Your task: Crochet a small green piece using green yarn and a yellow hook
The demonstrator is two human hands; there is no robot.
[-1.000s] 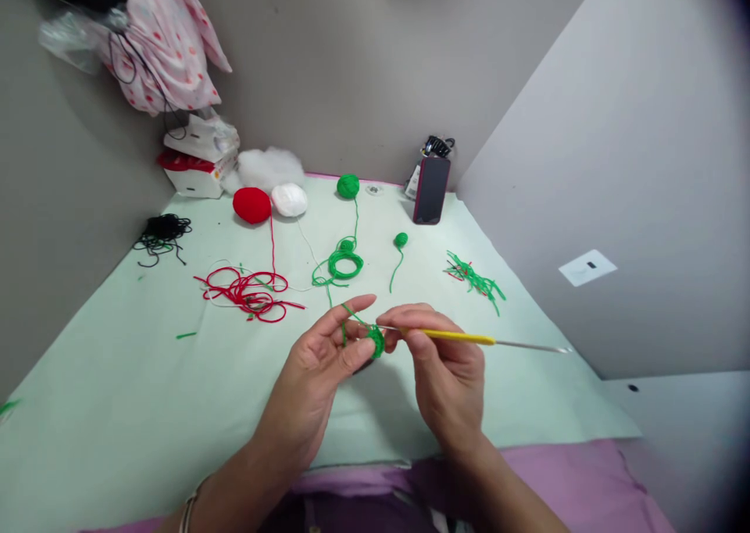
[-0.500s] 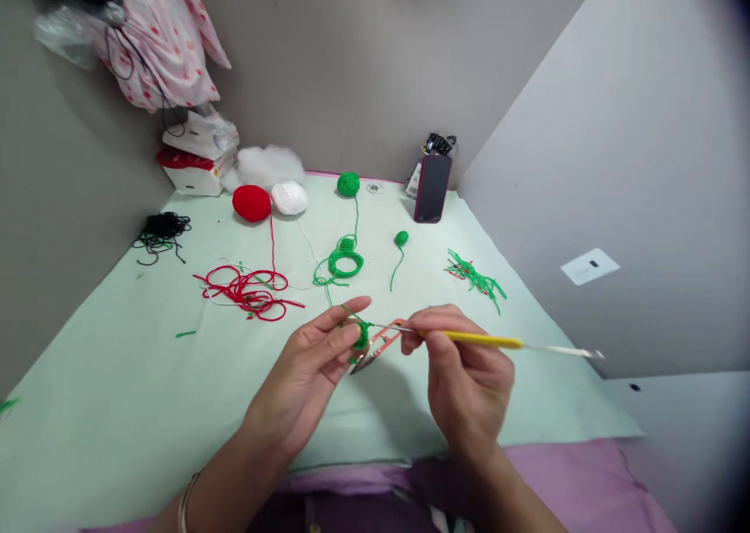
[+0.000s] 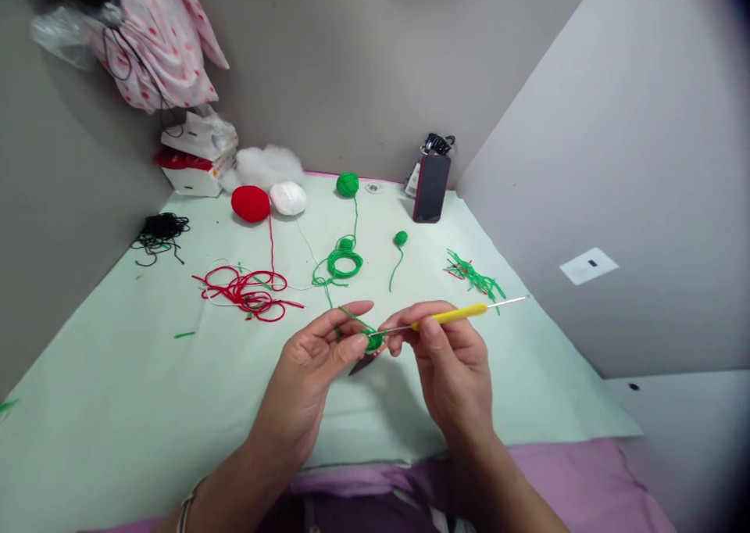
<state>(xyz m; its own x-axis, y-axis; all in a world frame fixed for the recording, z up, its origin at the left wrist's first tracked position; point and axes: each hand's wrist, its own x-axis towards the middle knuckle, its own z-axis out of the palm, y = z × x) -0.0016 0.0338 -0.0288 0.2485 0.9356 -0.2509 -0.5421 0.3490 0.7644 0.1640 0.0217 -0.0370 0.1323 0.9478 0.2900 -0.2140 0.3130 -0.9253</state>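
Closer to the left hand (image 3: 308,373) than half a second ago, the right hand (image 3: 454,369) pinches a slim yellow-handled metal crochet hook (image 3: 451,315) between thumb and curled fingers, its outer end now tilted higher toward the right of the frame. At the centre of the frame, above the pale green tabletop (image 3: 146,392), the hook's inner end meets a small green crocheted yarn piece (image 3: 373,341), which the left hand grips between thumb and fingers, forefinger extended, with a green yarn strand (image 3: 355,316) running from it.

Yel-hdl hook (image 3: 460,313) at grn crochet (image 3: 373,342)
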